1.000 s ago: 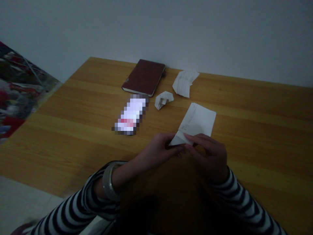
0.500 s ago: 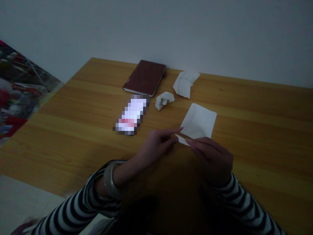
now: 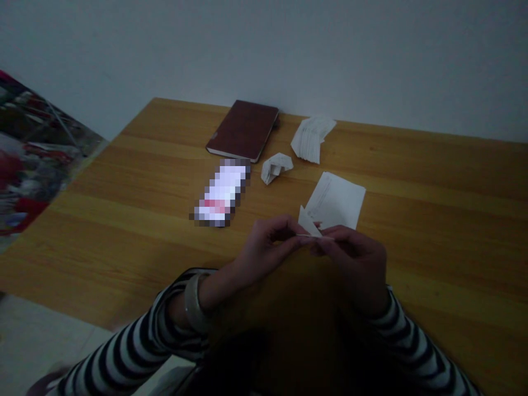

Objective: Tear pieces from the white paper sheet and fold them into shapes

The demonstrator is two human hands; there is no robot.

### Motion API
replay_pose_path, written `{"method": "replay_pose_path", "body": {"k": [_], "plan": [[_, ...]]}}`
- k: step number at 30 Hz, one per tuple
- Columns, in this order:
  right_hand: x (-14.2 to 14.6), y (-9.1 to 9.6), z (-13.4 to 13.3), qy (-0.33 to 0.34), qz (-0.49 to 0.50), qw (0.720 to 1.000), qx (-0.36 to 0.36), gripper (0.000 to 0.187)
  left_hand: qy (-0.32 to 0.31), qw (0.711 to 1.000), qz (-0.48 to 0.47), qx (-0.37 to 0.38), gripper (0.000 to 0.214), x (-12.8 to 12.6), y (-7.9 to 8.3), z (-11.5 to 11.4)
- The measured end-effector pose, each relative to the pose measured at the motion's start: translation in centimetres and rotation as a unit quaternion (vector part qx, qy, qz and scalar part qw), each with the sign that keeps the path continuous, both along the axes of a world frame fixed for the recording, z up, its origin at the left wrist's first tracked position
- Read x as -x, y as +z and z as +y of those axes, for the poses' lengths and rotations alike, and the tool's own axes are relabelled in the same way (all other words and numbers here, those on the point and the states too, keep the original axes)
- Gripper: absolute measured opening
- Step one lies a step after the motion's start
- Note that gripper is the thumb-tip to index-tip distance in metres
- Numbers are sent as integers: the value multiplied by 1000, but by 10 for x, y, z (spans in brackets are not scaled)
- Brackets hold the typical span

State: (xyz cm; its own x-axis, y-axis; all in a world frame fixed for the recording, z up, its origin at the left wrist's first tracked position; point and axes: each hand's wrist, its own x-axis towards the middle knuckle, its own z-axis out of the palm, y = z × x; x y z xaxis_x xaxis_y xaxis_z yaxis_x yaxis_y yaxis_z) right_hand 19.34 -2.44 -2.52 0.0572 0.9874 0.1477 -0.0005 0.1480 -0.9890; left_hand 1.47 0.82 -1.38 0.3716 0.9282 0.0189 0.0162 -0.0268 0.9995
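A small folded piece of white paper [image 3: 308,223] is pinched between my two hands, one pointed flap standing up from it. My left hand [image 3: 270,242] grips its left side with thumb and fingers closed. From the right, my right hand [image 3: 358,258] holds the other end, its fingertips partly hidden behind the paper. Just beyond my hands lies a stack of white paper sheets [image 3: 340,199] with faint print along one edge. Farther off sit a folded paper piece [image 3: 277,167] and a fanned row of folded paper pieces [image 3: 309,142].
A phone [image 3: 223,192] with a lit, blurred-out screen lies left of the papers. Behind it is a dark red notebook [image 3: 244,129] near the wall [image 3: 264,49]. The wooden table [image 3: 124,220] ends at the left, where mixed clutter [image 3: 33,159] shows.
The paper, lying flatter before, now has a flap raised upright. My left forefinger has drawn in from its stretched position, and both hands have come closer together.
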Motion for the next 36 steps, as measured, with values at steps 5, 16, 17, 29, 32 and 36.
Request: {"method": "replay_pose_path", "body": {"k": [5, 16, 17, 29, 32, 36], "plan": [[8, -3, 2, -17, 89, 990, 106, 23, 5, 994, -69, 88, 20, -7, -7, -2], [1, -15, 17, 73, 82, 983, 144, 22, -31, 967, -166, 191, 34, -8, -13, 4], [0, -15, 17, 85, 77, 983, 145, 24, -32, 967, -166, 193, 36, -7, -13, 5], [-3, -9, 18, 146, 39, 969, 195, 58, -25, 973, -121, 195, 39, -6, -20, 4], [3, -11, 15, 124, 11, 975, 182, 50, -39, 988, -51, 140, 37, -7, -22, 1], [3, -13, 12, 172, 29, 971, 165, 48, -62, 990, -17, 129, 38, -3, -20, 3]]}}
